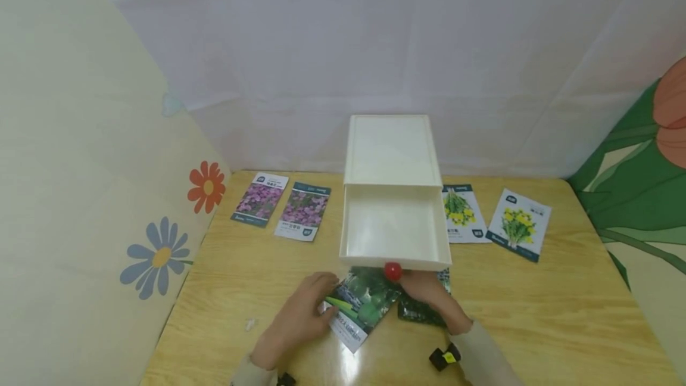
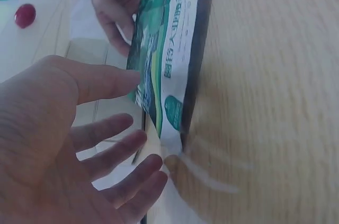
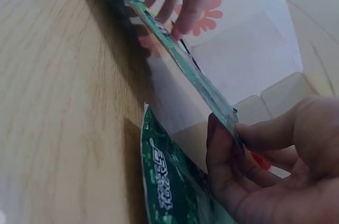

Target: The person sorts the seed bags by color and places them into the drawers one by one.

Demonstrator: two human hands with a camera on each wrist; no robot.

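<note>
Just in front of the open drawer, my right hand (image 1: 429,290) pinches the edge of a green and white seed packet (image 1: 367,302) between thumb and fingers. The packet tilts up off the table, as the right wrist view shows. My left hand (image 1: 302,314) is at its other side with fingers spread and relaxed, the thumb (image 2: 108,82) overlapping the packet in the left wrist view. A second, dark green packet (image 3: 169,181) lies below my right hand, partly hidden by it. The drawer's red knob (image 1: 393,271) is right beside my right fingers.
A white drawer box (image 1: 393,151) stands at the back, its empty drawer (image 1: 395,231) pulled out. Two purple-flower packets (image 1: 259,198) lie to the left, two yellow-flower packets (image 1: 518,225) to the right. A small clear scrap (image 1: 250,324) lies left of my left hand.
</note>
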